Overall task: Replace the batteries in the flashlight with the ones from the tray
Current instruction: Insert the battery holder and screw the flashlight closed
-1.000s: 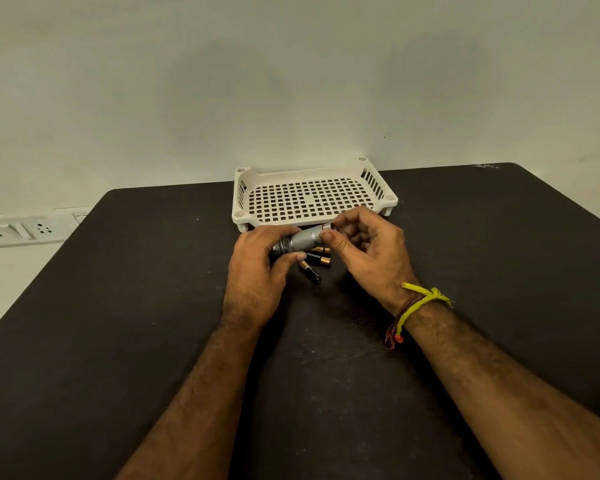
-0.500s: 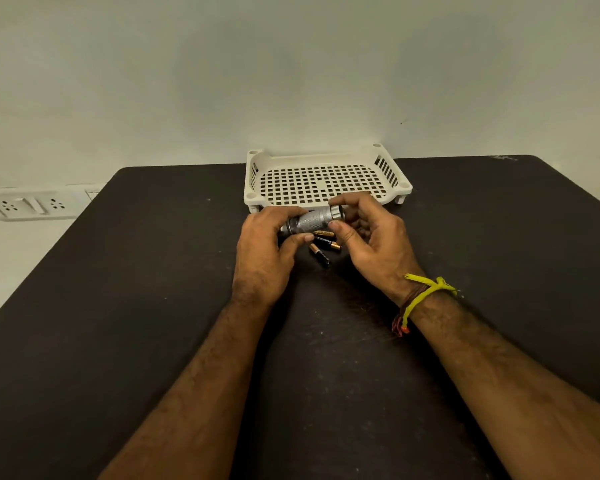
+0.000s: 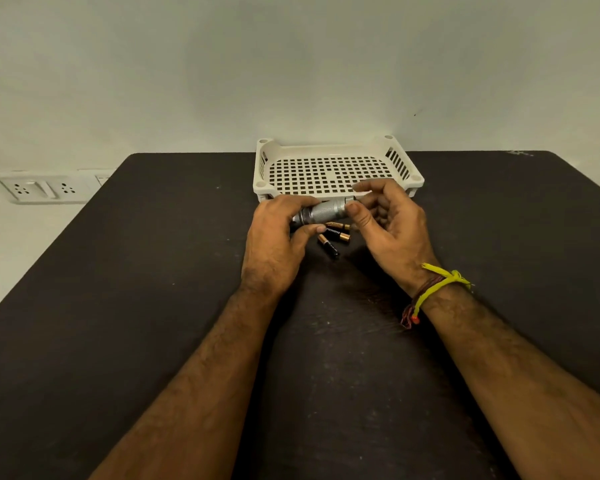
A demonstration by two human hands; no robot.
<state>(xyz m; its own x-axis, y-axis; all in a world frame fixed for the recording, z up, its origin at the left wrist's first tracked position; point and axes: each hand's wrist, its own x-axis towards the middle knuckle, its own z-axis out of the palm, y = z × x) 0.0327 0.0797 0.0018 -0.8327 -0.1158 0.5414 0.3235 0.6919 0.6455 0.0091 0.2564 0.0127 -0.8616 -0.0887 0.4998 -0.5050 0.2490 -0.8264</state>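
Left hand (image 3: 274, 244): clamped round the flashlight (image 3: 323, 213), steadying it mid-frame.
Right hand (image 3: 388, 226): fingers pinching its end cap, probably twisting.
Batteries (image 3: 336, 233): loose on worktop (image 3: 153, 271), below.
Tray (image 3: 333, 168): empty behind.

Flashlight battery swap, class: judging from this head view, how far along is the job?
Done: the white tray holds no batteries; three batteries lie on the table. In hand: the left hand grips the flashlight while the right hand works its end. Left: whether new batteries are inside cannot be seen.
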